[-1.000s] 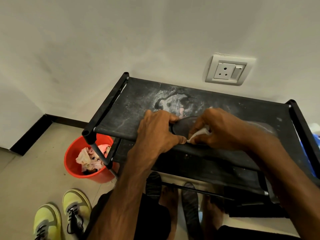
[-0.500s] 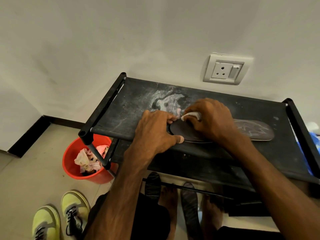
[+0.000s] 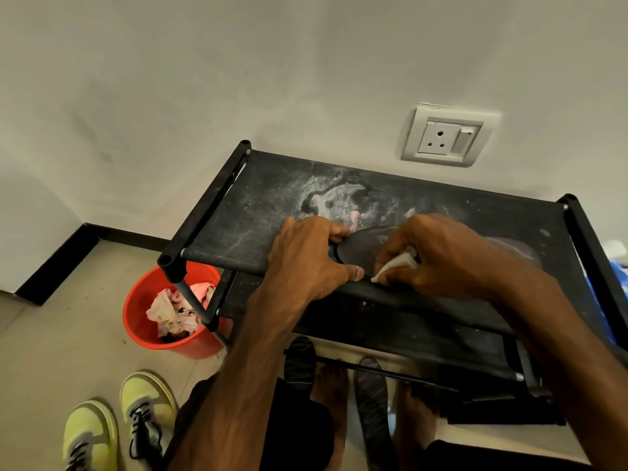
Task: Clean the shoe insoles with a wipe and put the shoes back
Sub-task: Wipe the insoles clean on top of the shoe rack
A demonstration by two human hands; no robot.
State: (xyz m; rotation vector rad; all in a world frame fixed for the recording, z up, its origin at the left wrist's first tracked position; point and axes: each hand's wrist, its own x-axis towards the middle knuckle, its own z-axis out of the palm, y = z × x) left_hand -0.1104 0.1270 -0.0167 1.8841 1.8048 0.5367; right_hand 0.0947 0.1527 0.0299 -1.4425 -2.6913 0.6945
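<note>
A dark insole [image 3: 360, 248] lies flat on the top shelf of the black shoe rack [image 3: 238, 212], running left to right. My left hand [image 3: 309, 256] grips its left end, fingers curled over the far edge and thumb on the near edge. My right hand [image 3: 438, 256] pinches a bunched white wipe [image 3: 396, 265] and presses it on the insole near the front edge. The right part of the insole [image 3: 516, 248] shows behind my right wrist. A yellow-green pair of sneakers [image 3: 115, 423] stands on the floor at the lower left.
A red bucket [image 3: 136, 321] with crumpled used wipes sits on the floor under the rack's left corner. Dark slippers [image 3: 299, 362] lie beside my bare feet below the rack. A white wall socket [image 3: 445, 137] is behind the rack. Something blue shows at the right edge.
My right hand with the wipe has moved from the insole's far edge back toward the near edge. My left hand has kept its hold on the insole's left end.
</note>
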